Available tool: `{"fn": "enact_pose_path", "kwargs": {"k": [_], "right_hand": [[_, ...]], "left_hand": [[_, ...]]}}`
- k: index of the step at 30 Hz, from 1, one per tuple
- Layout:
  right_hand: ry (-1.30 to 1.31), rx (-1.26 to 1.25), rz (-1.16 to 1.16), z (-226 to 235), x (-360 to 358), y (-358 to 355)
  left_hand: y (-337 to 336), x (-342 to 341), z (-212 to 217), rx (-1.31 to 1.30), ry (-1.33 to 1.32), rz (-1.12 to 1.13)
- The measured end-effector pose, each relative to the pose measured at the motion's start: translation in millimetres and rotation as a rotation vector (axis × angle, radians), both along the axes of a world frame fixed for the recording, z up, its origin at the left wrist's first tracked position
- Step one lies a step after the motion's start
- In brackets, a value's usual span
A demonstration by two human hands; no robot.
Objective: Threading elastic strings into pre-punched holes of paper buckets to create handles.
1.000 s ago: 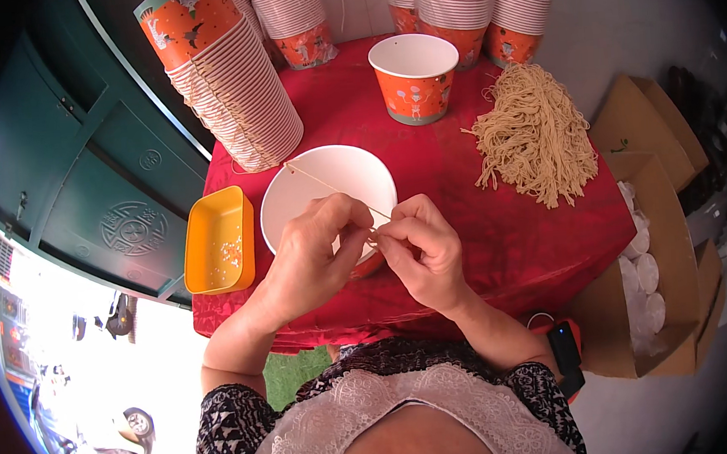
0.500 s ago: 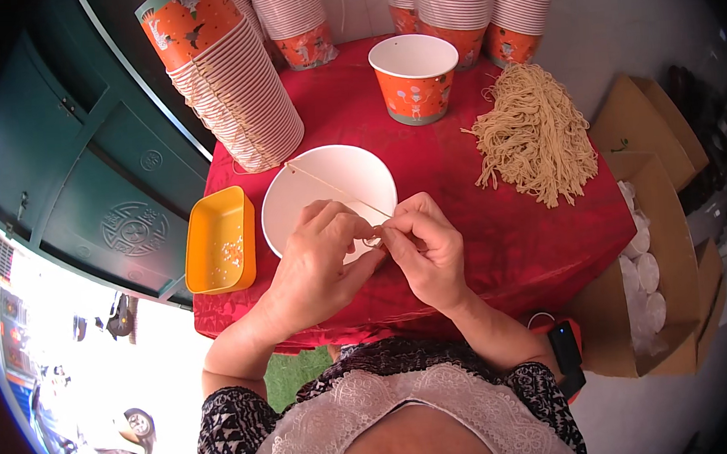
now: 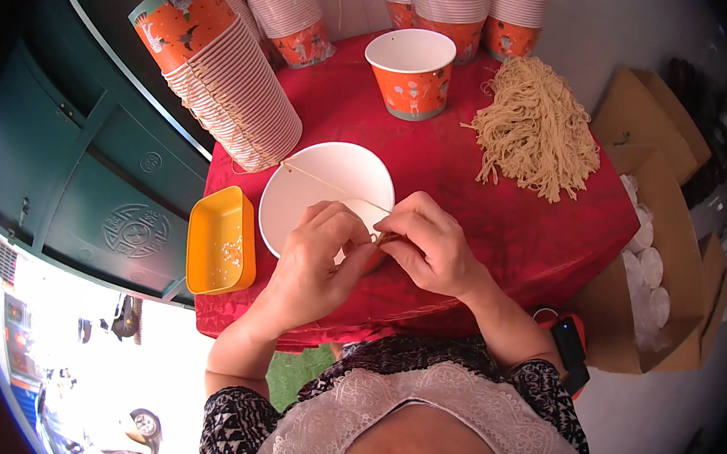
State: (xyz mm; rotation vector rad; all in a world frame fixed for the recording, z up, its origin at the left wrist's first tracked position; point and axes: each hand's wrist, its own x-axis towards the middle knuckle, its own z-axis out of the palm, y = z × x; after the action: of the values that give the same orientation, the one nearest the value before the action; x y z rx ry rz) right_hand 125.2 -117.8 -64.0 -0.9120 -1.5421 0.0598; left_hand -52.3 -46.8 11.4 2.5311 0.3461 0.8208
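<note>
Both hands, left and right, pinched a thin rubber band stretched over the empty white paper bowl on the red worktop. An orange cup stood empty; the yellow tray held pale specks.

White bowl, red cloth, yellow tray, orange patterned cup, tan strings
</note>
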Motion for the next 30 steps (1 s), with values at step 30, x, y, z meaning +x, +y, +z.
{"fn": "enact_pose_path", "kwargs": {"k": [30], "right_hand": [[-0.158,0.095,-0.103,-20,29,-3]], "left_hand": [[6,-12,8,0.018,0.159,-0.061]]}}
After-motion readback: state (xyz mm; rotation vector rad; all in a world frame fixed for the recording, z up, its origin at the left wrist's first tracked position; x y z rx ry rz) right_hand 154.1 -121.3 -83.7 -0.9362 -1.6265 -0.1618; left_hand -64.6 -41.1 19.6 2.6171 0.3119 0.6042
